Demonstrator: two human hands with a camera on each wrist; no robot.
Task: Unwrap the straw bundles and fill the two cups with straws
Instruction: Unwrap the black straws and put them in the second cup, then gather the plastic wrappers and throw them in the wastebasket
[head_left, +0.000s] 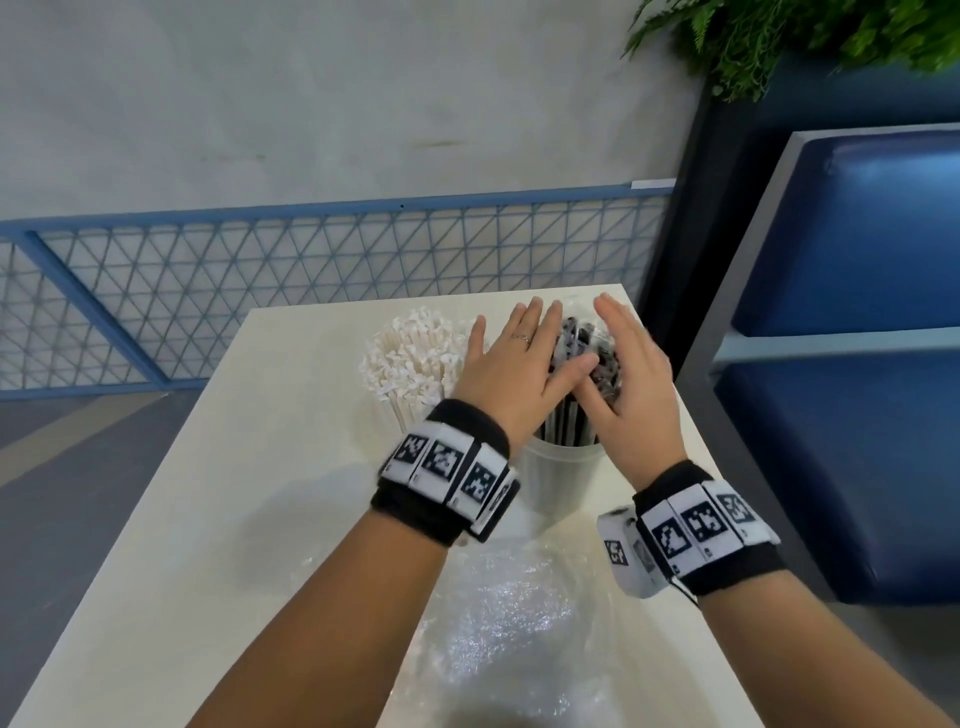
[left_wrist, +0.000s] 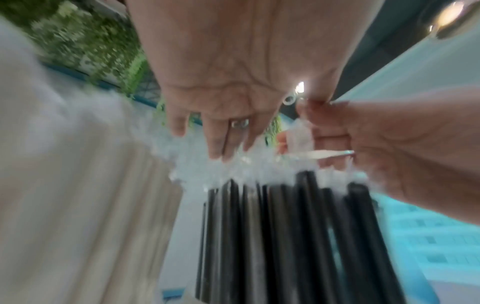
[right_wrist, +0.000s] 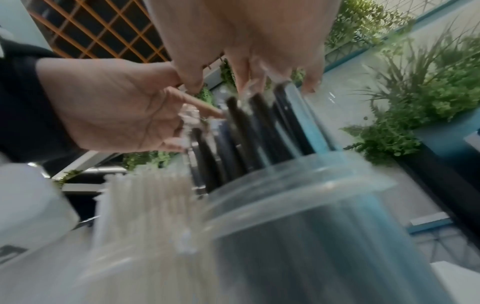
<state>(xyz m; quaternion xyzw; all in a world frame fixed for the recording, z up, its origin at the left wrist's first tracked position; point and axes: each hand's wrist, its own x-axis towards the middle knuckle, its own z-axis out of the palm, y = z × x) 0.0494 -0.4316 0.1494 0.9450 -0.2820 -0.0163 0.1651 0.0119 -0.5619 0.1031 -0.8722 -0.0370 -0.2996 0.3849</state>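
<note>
On smooth cream table (head_left: 218, 499), flat-fingered left hand (head_left: 506, 371) and right hand (head_left: 631, 384) apparently pat glossy black straws (head_left: 587, 343).

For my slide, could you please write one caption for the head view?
Both hands, left hand and right hand, pat the black straws standing in a clear cup, beside the white straws.
</note>
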